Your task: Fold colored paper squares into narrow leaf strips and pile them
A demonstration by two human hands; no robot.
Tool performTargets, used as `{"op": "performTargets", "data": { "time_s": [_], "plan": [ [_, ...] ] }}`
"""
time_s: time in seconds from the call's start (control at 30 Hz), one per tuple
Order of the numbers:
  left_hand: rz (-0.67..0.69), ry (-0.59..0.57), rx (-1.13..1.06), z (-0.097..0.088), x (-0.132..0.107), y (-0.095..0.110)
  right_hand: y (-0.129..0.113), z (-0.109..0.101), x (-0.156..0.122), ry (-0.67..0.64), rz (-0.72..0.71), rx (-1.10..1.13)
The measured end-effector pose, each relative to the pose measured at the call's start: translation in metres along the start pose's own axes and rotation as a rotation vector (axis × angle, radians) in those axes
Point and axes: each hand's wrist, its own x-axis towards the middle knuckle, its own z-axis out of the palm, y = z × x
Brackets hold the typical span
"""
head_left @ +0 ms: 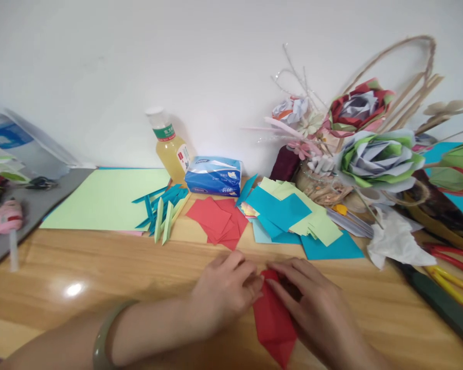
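A folded red paper [273, 313] lies on the wooden table in front of me, with creases and a pointed lower end. My left hand [227, 292] is closed, its fingers curled and pinching at the paper's upper left edge. From the other side, my right hand [310, 300] holds the upper right edge, thumb and fingertips bent onto the paper. Some fingertips are hidden or slightly blurred. Just beyond the hands lie loose red paper squares [218, 221]. To their left is a pile of folded blue strips [170, 200] with a few light green ones [165, 221].
Blue and light green sheets [293, 213] overlap behind my right hand. A tissue pack [214, 177] and a drink bottle [172, 149] stand by the wall. Paper flowers [378, 154] crowd the right, above pliers [435, 293]. A glue gun [7, 221] lies at left.
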Motion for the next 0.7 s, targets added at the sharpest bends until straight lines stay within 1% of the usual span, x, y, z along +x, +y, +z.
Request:
{"op": "performTargets", "data": {
  "time_s": [0.07, 0.23, 0.33, 0.43, 0.57, 0.63, 0.7],
  "plan": [
    [-0.002, -0.022, 0.003, -0.001, 0.000, 0.000, 0.002, 0.001, -0.001, 0.015, -0.035, -0.001],
    [0.010, -0.004, 0.040, -0.002, 0.002, 0.002, 0.001, 0.001, -0.004, 0.041, -0.052, 0.012],
    [0.019, 0.004, 0.040, -0.004, 0.003, 0.001, 0.000, -0.002, -0.005, 0.035, -0.156, -0.029],
    [0.000, -0.017, -0.077, -0.008, 0.005, -0.004, 0.000, -0.003, -0.005, 0.071, -0.274, -0.085],
    [-0.013, -0.060, -0.296, -0.013, 0.009, -0.013, 0.001, -0.001, -0.004, 0.089, -0.317, -0.158],
    [-0.007, -0.064, -0.315, -0.012, 0.009, -0.016, 0.002, -0.001, -0.004, 0.088, -0.346, -0.182],
    [0.006, -0.060, -0.274, -0.010, 0.008, -0.017, 0.002, -0.002, -0.004, 0.090, -0.386, -0.188]
  ]
}}
